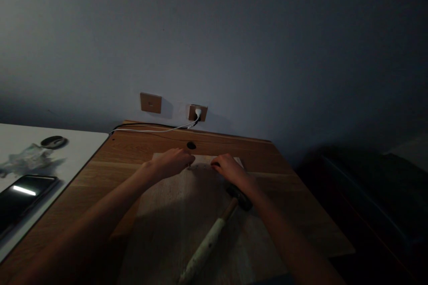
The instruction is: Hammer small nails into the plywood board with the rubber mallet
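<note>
1. Taking the middle of the board (pixel 160 213) as our clock centre, with twelve toward the wall (pixel 267 44), we are seeing it lying flat on the wooden table (pixel 284 160).
2. Our left hand (pixel 175 162) is resting near eleven o'clock, its fingers bunching narrow above the far edge; a small pale thing (pixel 189 167) is seemingly showing under the fingertips, too blurred for naming, and we cannot tell whether it is being held.
3. Our right hand (pixel 230 169) is facing it from about one o'clock, fingers curling loosely; what they are holding, if anything, is staying hidden from us.
4. The hammer (pixel 209 240) is lying on the board, slanting from seven toward two, its head just beside our right forearm.
5. For this fine fingertip work, we are judging it wise to be bracing both wrists, pinching lightly and working squarely from above.
6. We are also minding the hammer's head, since a forearm dipping toward it could be knocking it.
</note>
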